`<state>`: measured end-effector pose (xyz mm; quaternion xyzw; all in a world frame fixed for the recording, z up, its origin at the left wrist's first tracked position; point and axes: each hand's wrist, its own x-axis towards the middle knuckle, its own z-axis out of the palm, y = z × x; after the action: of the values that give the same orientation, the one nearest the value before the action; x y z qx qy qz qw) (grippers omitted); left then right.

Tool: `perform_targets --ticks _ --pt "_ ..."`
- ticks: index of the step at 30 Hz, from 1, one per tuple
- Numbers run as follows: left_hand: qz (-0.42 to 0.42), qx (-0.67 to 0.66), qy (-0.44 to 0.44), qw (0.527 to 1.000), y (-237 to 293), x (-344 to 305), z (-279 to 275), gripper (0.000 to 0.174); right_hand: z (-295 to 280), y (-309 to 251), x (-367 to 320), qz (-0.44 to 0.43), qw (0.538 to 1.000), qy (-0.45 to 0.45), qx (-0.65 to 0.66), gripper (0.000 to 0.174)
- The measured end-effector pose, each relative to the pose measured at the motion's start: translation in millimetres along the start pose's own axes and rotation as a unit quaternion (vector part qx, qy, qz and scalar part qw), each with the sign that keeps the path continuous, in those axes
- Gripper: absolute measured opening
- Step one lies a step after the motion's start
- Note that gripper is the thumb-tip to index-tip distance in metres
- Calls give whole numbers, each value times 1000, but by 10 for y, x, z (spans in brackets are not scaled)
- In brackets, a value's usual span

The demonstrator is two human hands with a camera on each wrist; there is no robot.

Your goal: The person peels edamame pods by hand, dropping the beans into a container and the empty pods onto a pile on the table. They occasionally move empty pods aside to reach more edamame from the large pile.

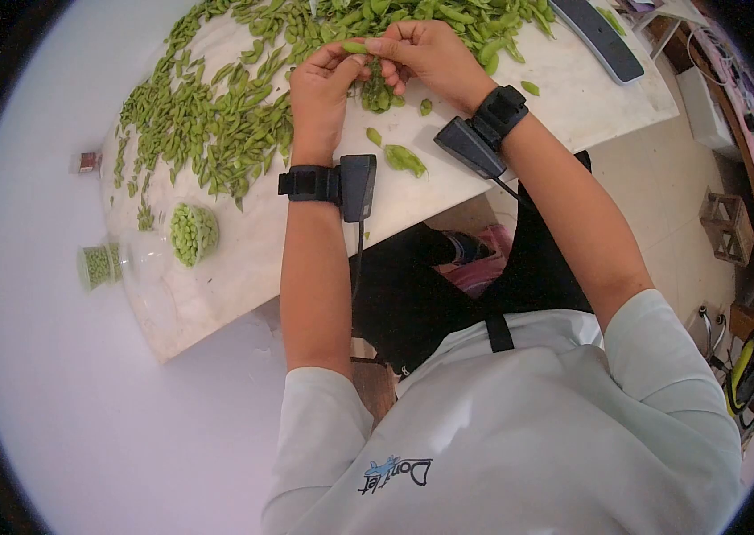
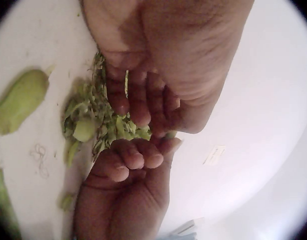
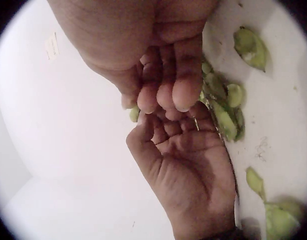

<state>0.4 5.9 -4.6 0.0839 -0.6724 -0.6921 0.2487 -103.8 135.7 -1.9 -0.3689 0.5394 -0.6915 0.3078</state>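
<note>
Both hands meet over the far part of the pale table, at a green soybean pod (image 1: 354,47). My left hand (image 1: 321,87) pinches the pod between thumb and fingers. From the other side, my right hand (image 1: 437,61) holds its near end with thumb and fingertips. In the right wrist view only a small green tip of the pod (image 3: 134,114) shows beside the thumbs; the fingers hide most of it. A small heap of pods (image 3: 224,120) lies on the table just under the hands. Nearer me is a loose pod (image 1: 405,160), with a smaller one (image 1: 373,136) beside it.
A wide spread of pods (image 1: 216,134) covers the table's left and far side. A clear tub (image 1: 214,234) of shelled beans stands near the left edge. A dark, pale-rimmed flat object (image 1: 604,40) lies at the far right. The table's front edge (image 1: 475,196) runs below my forearms.
</note>
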Motion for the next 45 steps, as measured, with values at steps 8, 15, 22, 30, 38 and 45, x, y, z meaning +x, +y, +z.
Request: perform_targets --ticks 8,15,22,30,38,45 --pt "8 52 13 999 52 -11 37 19 -32 13 4 33 997 -33 62 29" --pt "64 41 16 997 28 -9 30 18 -29 -55 -25 105 976 -109 154 31" --pt "22 19 -4 1000 69 -3 77 24 -15 2 6 91 972 -102 190 27" --pt "20 9 9 1000 49 25 10 24 0 -38 -3 84 982 -53 158 29" --pt "42 -11 45 998 0 33 21 22 34 -8 -18 52 997 -46 42 31" --pt "131 182 54 973 31 31 -10 18 -2 92 59 -23 997 -16 -67 36"
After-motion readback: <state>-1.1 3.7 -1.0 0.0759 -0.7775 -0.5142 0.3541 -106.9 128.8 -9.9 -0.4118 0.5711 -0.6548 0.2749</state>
